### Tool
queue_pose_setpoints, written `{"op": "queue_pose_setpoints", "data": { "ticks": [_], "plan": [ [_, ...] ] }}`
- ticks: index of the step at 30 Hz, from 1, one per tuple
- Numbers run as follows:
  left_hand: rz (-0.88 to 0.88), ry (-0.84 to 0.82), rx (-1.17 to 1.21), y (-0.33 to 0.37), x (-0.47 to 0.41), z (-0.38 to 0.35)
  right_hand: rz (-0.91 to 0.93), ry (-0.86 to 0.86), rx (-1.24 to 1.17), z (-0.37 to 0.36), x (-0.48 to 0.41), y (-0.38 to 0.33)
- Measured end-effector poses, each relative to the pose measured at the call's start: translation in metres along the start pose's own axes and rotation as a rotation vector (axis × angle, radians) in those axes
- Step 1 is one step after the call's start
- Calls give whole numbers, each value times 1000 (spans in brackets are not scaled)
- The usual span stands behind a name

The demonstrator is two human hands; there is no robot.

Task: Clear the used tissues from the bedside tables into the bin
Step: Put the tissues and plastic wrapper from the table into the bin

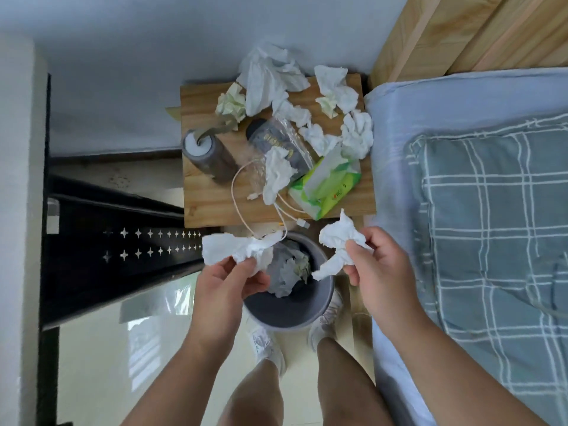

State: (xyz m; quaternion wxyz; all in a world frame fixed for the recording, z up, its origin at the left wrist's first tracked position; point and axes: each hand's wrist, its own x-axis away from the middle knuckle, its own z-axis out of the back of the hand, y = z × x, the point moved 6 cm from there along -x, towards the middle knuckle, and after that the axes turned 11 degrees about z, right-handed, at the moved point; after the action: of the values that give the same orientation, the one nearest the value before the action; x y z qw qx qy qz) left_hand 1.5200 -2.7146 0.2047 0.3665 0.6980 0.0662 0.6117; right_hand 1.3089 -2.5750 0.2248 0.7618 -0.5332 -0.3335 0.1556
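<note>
My left grip (229, 281) is pinched on a crumpled white tissue (236, 249), thumb and fingertips closed on its lower edge, holding it over the left rim of the grey bin (276, 312). My right grip (379, 265) is clamped on a second tissue (336, 241), which trails down over the bin's right rim. The bin stands on the floor just in front of the wooden tabletop (215, 210), with my white shoes (264, 342) right beside its near side. It already holds a heap of binned tissues (289, 272), mostly white with a yellowish one among them. More used paper lies on the tabletop. A large wad (267, 75) sits at the far edge, a yellowish ball (232, 104) lies to its left, and a cluster of smaller white balls (356, 133) runs along the right side. One draped tissue (276, 173) lies across a clear bottle (276, 139) that rests on its side. A green tissue pack (325, 186) sits near the front right corner, touching the draped tissue. A grey roll holder (209, 152) stands at the left edge with a strip of paper coming out of its top. A white cable (238, 179) loops across the wood and hangs over the front edge toward the bin. To my right is the bed (430, 103), with a checked pillow (491, 210) on it.
</note>
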Motion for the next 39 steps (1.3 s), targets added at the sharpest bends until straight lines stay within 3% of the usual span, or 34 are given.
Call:
{"op": "queue_pose_setpoints", "data": {
  "ticks": [8,11,21,24,30,34,39],
  "plan": [
    [273,98,-271,-115,-61,31,-246,-153,293,-36,-1,143],
    [318,71,-434,-143,-89,35,-339,-155,283,-48,-10,186],
    [376,14,-604,-179,-149,25,-448,-256,366,-70,-33,250],
    [409,29,-654,-175,-149,25,-494,-288,374,-69,-31,252],
    [286,-6,-563,-143,-122,10,-447,-325,476,-55,-21,223],
    [180,5,-487,-112,-102,3,-351,-364,537,-48,-23,181],
    [75,52,-424,-70,-79,-1,-287,-303,436,-40,-34,120]
  ]
}}
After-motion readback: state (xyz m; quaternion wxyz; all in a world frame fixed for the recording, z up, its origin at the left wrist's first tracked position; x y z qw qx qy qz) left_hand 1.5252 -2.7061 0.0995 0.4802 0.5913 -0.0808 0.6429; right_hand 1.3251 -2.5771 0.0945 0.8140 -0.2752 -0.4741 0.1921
